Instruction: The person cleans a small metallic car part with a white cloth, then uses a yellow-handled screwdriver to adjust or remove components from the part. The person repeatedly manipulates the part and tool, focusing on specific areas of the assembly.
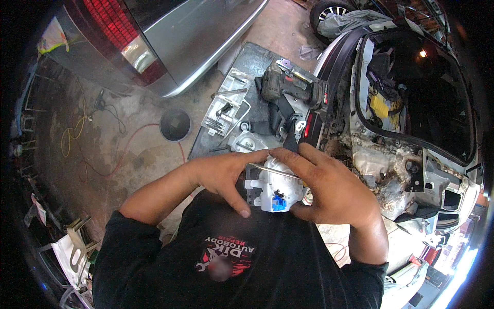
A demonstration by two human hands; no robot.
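Observation:
A seat belt retractor [280,185] is held up in front of my chest, with a white round plastic cover, a metal edge and a blue connector on its near side. My right hand [334,188] grips its right side, fingers over the far top and thumb beneath. Closed round its left side is my left hand [221,177], its fingertips at the far edge and its thumb along the near left. Black belt webbing [291,140] lies just beyond the retractor; whether it joins the retractor is hidden by my right fingers.
Beyond my hands, a dark worktable [252,54] bears a cordless power tool [288,87], a white tray [242,77] with small tools, and a round white part [249,142]. A black bucket [175,125] stands left, near a silver car [200,46]. A stripped car body [375,159] is at right.

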